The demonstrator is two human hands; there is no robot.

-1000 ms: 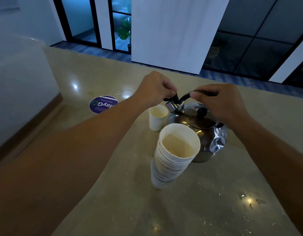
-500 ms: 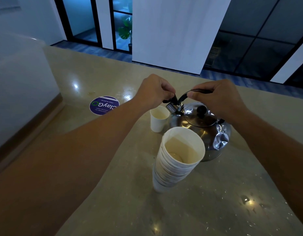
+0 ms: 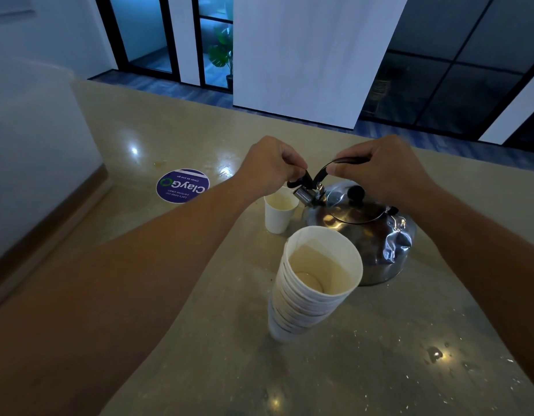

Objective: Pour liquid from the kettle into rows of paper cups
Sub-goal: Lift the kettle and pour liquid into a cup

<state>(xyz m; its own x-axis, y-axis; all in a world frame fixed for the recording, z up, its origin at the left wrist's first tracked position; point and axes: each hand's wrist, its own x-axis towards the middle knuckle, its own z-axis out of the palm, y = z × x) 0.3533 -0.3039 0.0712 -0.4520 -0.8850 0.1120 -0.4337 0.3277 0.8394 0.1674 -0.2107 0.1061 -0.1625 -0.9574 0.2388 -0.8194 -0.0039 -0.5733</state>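
A dented steel kettle with a black lid knob stands on the beige table, its spout pointing left. My right hand grips the kettle's black handle from above. My left hand pinches the black lever of the spout cap. A single white paper cup stands just left of the spout, below it. A tall stack of white paper cups stands in front of the kettle, nearer to me.
A round purple sticker lies on the table to the left. A white wall with a wooden base runs along the table's left side. Water drops speckle the table at the near right. A white pillar and dark windows stand beyond the far edge.
Both hands keep their hold on the kettle's handle and spout lever. The kettle and cups stay where they were; only the view has shifted slightly.
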